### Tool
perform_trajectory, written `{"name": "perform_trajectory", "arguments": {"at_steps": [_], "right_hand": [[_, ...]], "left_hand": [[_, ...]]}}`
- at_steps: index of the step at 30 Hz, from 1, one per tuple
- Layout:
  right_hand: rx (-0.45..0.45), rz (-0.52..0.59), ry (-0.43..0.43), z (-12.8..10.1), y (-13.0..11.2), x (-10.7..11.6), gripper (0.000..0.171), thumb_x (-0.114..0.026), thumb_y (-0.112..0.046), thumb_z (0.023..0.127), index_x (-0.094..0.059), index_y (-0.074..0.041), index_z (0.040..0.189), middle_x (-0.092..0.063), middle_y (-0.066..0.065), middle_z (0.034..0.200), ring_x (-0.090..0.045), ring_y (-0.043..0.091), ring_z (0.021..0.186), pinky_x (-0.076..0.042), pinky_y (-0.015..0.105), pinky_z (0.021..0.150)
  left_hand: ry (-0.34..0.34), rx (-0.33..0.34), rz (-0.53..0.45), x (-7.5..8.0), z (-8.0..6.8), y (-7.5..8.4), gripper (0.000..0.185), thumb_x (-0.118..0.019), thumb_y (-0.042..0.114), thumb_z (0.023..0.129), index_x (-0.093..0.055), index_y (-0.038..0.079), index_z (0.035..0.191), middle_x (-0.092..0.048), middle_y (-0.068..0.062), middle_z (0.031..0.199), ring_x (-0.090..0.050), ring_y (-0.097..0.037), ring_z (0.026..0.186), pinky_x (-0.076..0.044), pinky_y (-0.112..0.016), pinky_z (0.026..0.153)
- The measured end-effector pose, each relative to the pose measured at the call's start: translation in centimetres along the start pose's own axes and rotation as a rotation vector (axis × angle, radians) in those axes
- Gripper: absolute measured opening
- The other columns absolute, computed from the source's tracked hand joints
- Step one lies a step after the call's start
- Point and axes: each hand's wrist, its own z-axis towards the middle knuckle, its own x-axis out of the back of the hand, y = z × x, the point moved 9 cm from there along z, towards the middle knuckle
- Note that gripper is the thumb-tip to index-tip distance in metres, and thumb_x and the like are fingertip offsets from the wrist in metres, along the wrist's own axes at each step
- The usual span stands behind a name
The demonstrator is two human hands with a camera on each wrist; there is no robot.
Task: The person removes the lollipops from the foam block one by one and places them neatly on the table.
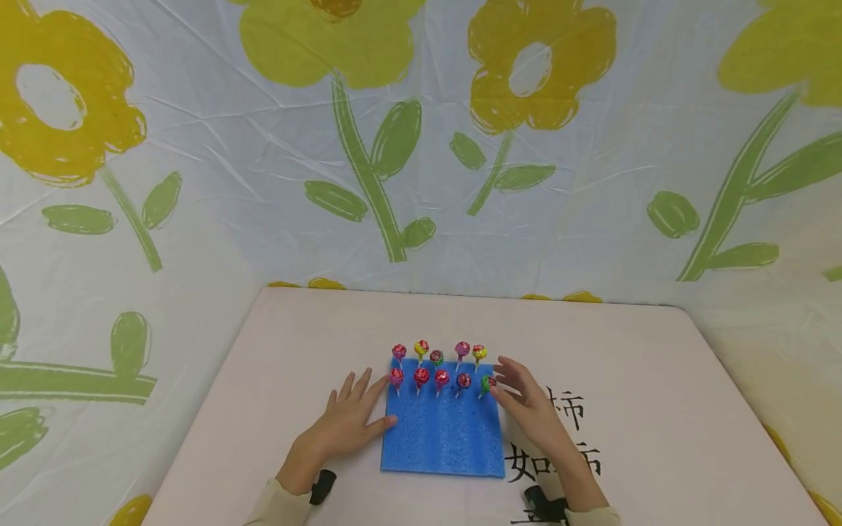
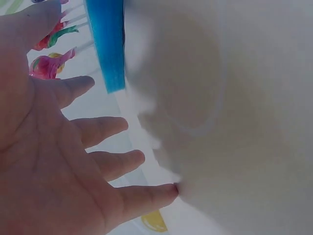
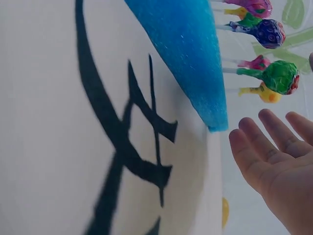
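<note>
A blue foam board [image 1: 441, 446] lies flat on the table, with several wrapped lollipops [image 1: 422, 377] standing in two rows along its far part. Their wrappers are red, pink, yellow, green and dark blue. My left hand [image 1: 345, 424] is spread at the board's left edge, its thumb reaching over the edge; whether it touches the foam cannot be told. At the right edge, my right hand [image 1: 529, 409] has loosely bent fingers near the green lollipop [image 3: 280, 77], with a gap between them in the right wrist view. Neither hand holds anything.
The pale table [image 1: 316, 329] carries large black characters [image 1: 569, 410] to the right of the board. Behind it hangs a white cloth [image 1: 250, 241] printed with yellow flowers. Dark wrist bands [image 1: 322, 487] sit at both sleeves.
</note>
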Motion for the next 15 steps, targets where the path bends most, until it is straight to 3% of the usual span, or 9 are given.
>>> {"name": "perform_trajectory", "arguments": {"at_steps": [3, 8, 15], "right_hand": [[-0.016, 0.023, -0.006, 0.0, 0.3, -0.2, 0.056, -0.06, -0.023, 0.102, -0.037, -0.008, 0.151, -0.046, 0.02, 0.147, -0.046, 0.038, 0.133, -0.044, 0.049, 0.104], [-0.037, 0.083, -0.02, 0.1, 1.1, -0.5, 0.056, -0.061, -0.021, 0.102, -0.039, -0.004, 0.15, -0.047, 0.019, 0.147, -0.046, 0.038, 0.132, -0.046, 0.025, 0.098], [-0.061, 0.093, 0.006, 0.0, 1.5, -0.4, 0.049, -0.063, -0.019, 0.101, -0.047, -0.003, 0.144, -0.051, 0.016, 0.144, -0.049, 0.035, 0.13, -0.043, 0.019, 0.097]], "left_hand": [[-0.011, 0.006, 0.015, -0.2, 0.0, -0.1, 0.073, -0.054, 0.057, 0.098, -0.035, 0.017, 0.157, -0.022, -0.022, 0.162, -0.012, -0.051, 0.146, -0.014, -0.077, 0.105], [-0.042, 0.013, 0.041, -0.6, -0.1, -0.1, 0.07, -0.053, 0.053, 0.1, -0.036, 0.016, 0.156, -0.022, -0.022, 0.161, -0.013, -0.052, 0.146, -0.012, -0.075, 0.107], [-0.048, 0.005, 0.05, -0.5, -0.3, 0.0, 0.065, -0.054, 0.047, 0.101, -0.037, 0.015, 0.156, -0.023, -0.024, 0.16, -0.014, -0.053, 0.145, -0.013, -0.074, 0.108]]}}
